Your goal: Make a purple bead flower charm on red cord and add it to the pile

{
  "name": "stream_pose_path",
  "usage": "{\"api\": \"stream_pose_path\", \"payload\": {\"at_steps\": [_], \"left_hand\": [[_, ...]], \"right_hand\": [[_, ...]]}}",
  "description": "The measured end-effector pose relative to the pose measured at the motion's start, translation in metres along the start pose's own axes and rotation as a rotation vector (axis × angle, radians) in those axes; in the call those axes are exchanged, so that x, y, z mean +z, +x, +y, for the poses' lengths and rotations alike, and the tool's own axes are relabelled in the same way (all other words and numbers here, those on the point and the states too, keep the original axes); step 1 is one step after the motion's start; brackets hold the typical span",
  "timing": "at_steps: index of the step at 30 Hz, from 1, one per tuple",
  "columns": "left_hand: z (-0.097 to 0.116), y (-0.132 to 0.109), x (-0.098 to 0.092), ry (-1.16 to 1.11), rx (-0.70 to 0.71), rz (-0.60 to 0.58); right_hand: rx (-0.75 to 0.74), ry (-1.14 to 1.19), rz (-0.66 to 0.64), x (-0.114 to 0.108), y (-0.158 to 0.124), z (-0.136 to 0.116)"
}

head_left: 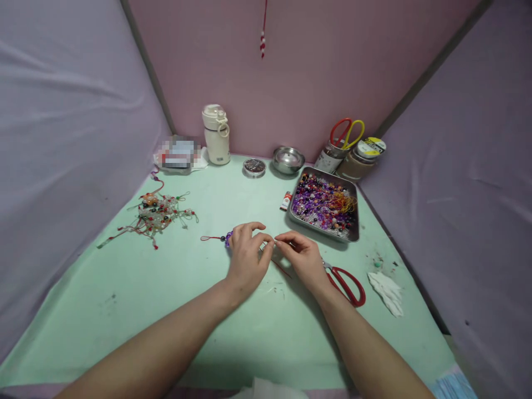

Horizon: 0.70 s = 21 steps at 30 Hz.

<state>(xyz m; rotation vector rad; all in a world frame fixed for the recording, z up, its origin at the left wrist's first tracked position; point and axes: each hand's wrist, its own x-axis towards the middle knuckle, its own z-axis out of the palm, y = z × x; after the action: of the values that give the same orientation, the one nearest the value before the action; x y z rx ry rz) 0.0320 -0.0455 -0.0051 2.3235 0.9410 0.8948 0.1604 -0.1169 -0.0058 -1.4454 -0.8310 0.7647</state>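
Note:
My left hand [247,256] and my right hand [302,256] meet at the middle of the green table [124,288], fingertips pinched together on a red beaded cord [216,238]. The cord runs left from under my left hand, with dark and purple beads on it. A short red end shows below, between the two hands. What sits right at the fingertips is too small to make out.
A metal tray of mixed beads [325,206] lies right of my hands. Red scissors [347,284] rest by my right wrist. Finished beaded strands [155,215] are piled at left. A cream bottle [216,135], small tin [254,167], steel bowl [288,159], scissor jar [337,145] and paper scrap [386,291] stand around.

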Motion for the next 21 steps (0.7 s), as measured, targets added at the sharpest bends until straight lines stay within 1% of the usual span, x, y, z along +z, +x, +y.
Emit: {"api": "stream_pose_path", "payload": {"at_steps": [5,8,11,18,21], "left_hand": [[-0.0003,-0.0005,0.0009,0.012,0.006,-0.007],[-0.0014,-0.0005,0.0021,0.014,0.006,0.001],[-0.0028,0.0000,0.0029,0.010,0.015,0.019],[-0.0030,0.0009,0.0023,-0.012,0.039,0.061],[-0.0033,0.0011,0.0023,-0.012,0.044,0.080]], "right_hand": [[-0.056,-0.112,-0.020,-0.0002,-0.0018,0.0019],[-0.050,-0.134,-0.021,-0.0011,-0.0017,0.0067],[-0.016,-0.116,-0.022,-0.0014,-0.0011,0.0083],[0.100,-0.039,-0.056,0.0006,-0.0009,0.0011],[0.159,0.010,-0.058,-0.0007,0.0004,0.0040]]}}
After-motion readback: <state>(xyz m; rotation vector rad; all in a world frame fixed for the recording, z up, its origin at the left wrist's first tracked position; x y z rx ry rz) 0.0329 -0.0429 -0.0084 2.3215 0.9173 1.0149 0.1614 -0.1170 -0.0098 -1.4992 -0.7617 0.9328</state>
